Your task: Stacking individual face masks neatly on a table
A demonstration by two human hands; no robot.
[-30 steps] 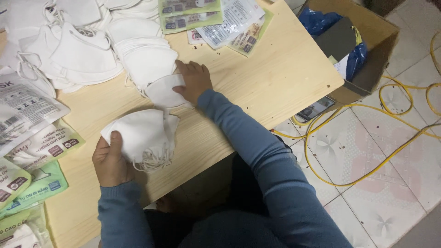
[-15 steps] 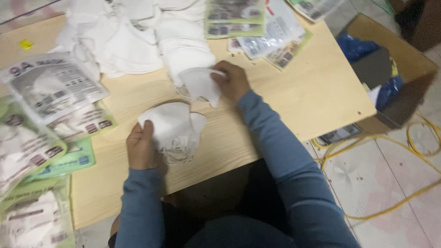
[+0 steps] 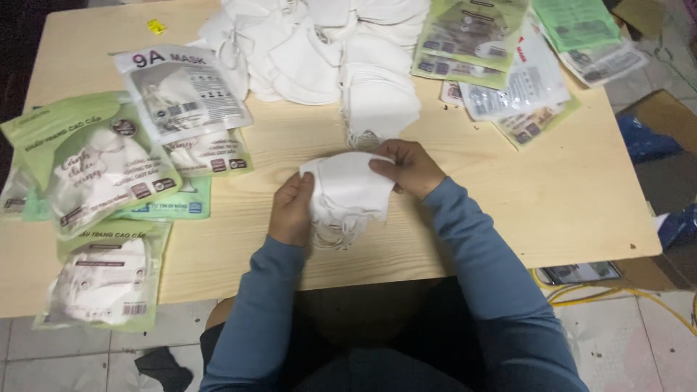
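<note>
Centrally, both hands' fingers [image 3: 383, 165] clasp a mask stack [image 3: 347, 190] over the pale bench [image 3: 508, 210]; tiled floor [image 3: 639, 341] at five o'clock.

Both hands, left hand [image 3: 292, 210] and right hand [image 3: 409, 167], are gripping a stack of white masks [image 3: 347, 190]. More loose masks [image 3: 327, 51] are lying on the wooden surface [image 3: 508, 210].

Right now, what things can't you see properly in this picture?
All in the head view:
- How many white masks are in the stack: the left hand and right hand cover its sides.
- The left hand's fingers: tucked behind the stack.
- The mask pile at the table's far side: cut off by the top edge.
- The cardboard box: cut off by the right edge.
- The phone: partly under the table.
</note>
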